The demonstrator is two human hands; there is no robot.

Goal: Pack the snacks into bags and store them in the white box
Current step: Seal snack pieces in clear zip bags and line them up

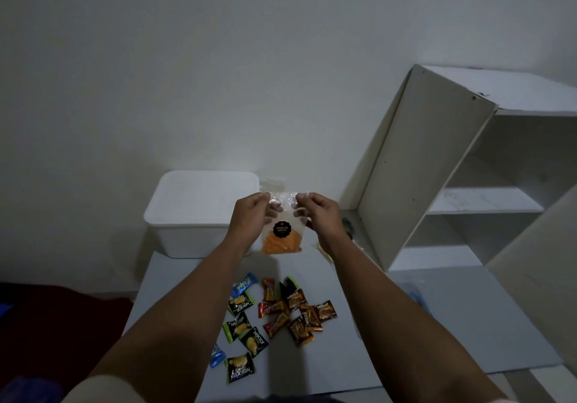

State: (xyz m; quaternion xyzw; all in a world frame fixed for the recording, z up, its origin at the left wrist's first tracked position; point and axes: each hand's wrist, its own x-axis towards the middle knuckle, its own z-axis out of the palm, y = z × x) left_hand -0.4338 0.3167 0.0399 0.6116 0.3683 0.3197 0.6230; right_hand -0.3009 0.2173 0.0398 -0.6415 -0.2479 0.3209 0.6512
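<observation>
Both hands hold up a clear plastic bag with orange snack sticks at its bottom and a round black label. My left hand pinches the bag's top left corner and my right hand pinches its top right corner. The bag hangs above the table, just right of the white box, whose lid is on. Several wrapped snacks in green, blue, red and orange-brown wrappers lie scattered on the white table below my forearms.
A white shelf unit with an open door stands at the right, close to my right hand. A plain wall rises behind the box. Dark red fabric lies left of the table. Something pale and flat lies on the table behind my right wrist.
</observation>
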